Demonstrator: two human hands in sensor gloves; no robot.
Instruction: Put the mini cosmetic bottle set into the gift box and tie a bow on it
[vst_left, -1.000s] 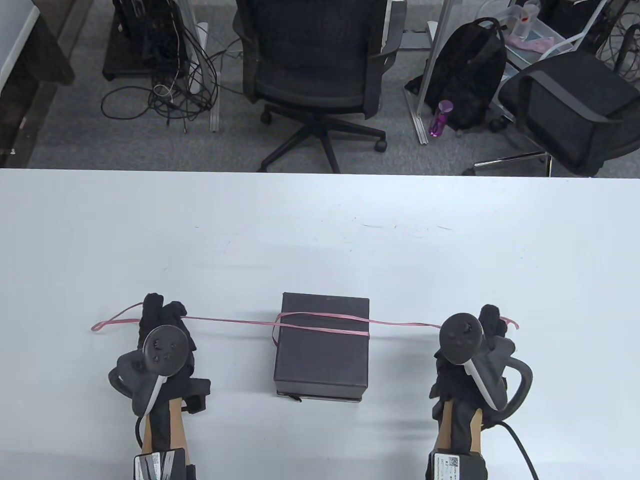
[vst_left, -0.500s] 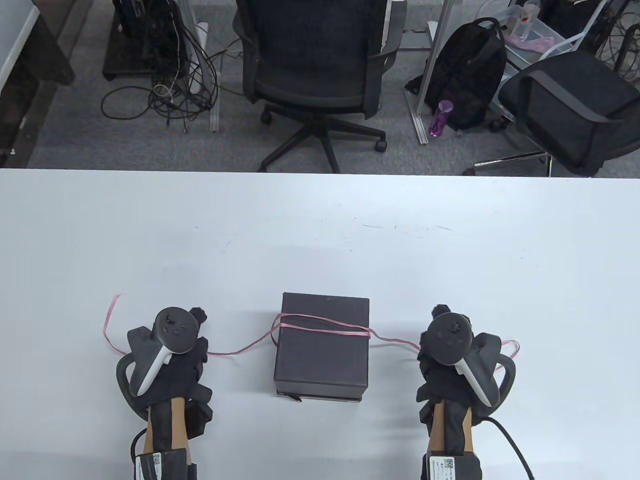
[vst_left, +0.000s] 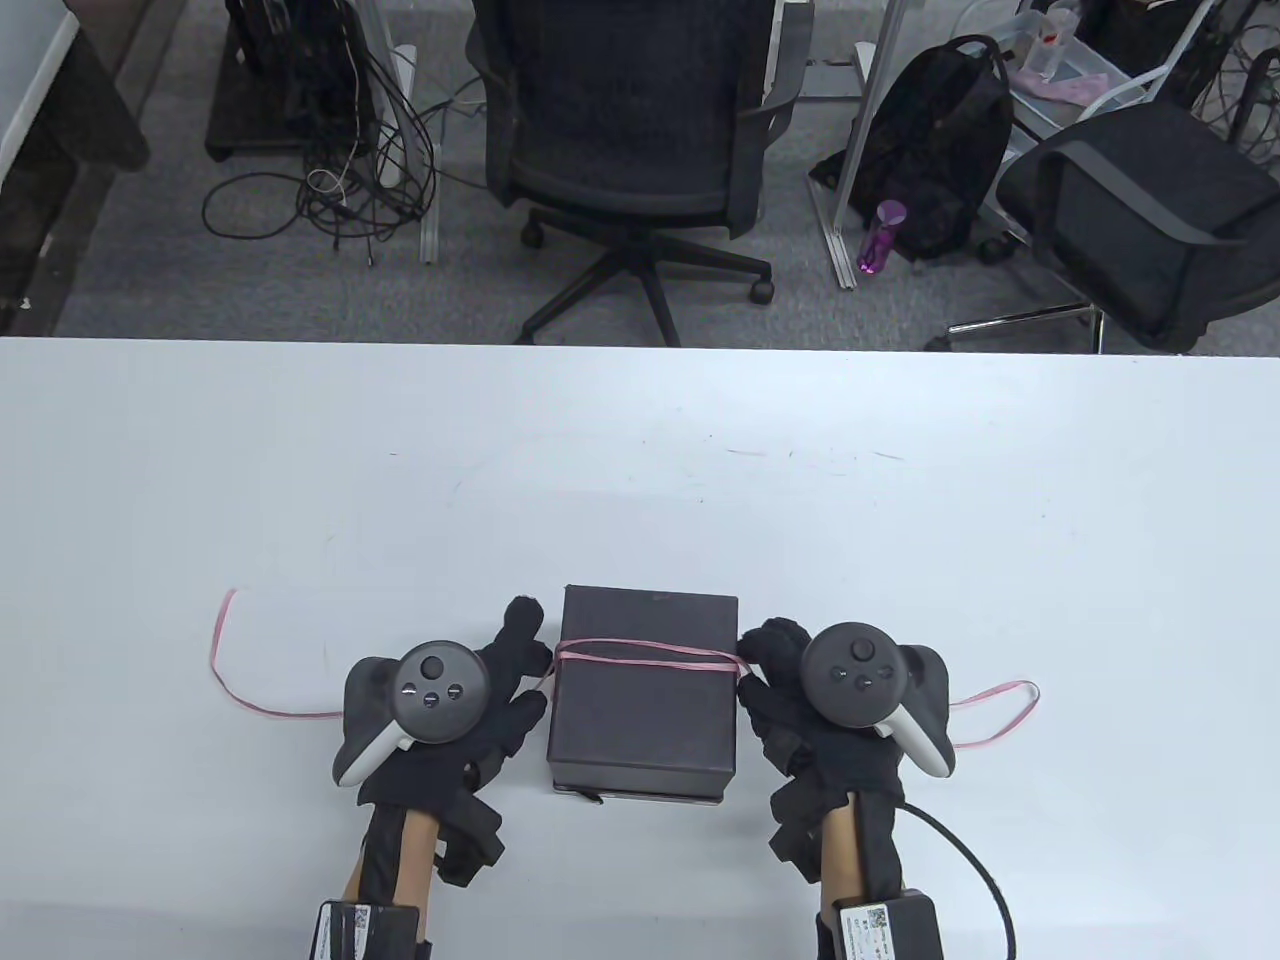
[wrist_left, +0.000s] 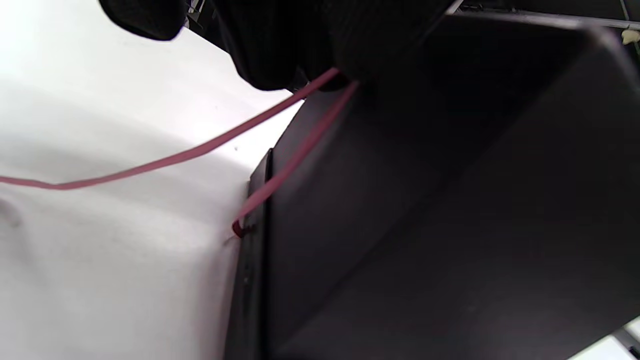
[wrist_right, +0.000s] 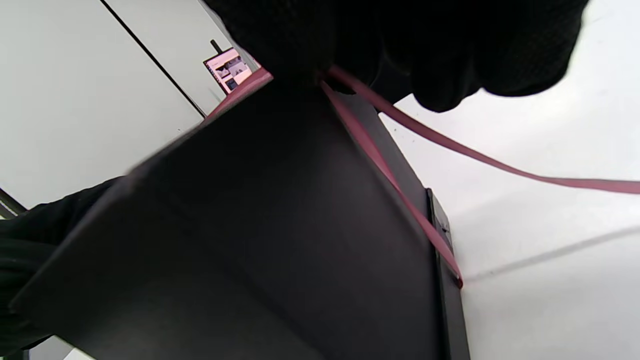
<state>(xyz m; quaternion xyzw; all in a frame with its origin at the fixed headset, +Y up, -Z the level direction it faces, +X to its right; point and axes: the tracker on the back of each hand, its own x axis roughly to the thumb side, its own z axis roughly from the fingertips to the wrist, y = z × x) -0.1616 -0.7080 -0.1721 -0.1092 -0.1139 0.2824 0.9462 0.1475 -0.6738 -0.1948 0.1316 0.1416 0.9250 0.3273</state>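
Flanking the gift box (vst_left: 640, 690), your hands press in at either side.
The box sits closed between them near the table's (vst_left: 640, 450) front edge. Your left hand (vst_left: 470, 700) and right hand (vst_left: 800, 700) seem to pinch the pink ribbon (vst_left: 640, 655) at the lid's side edges; it crosses left-to-right, tails trailing outward, equally near both.

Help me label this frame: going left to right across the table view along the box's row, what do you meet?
Loose left ribbon tail → left hand → gift box with ribbon across its lid → right hand → loose right ribbon tail.
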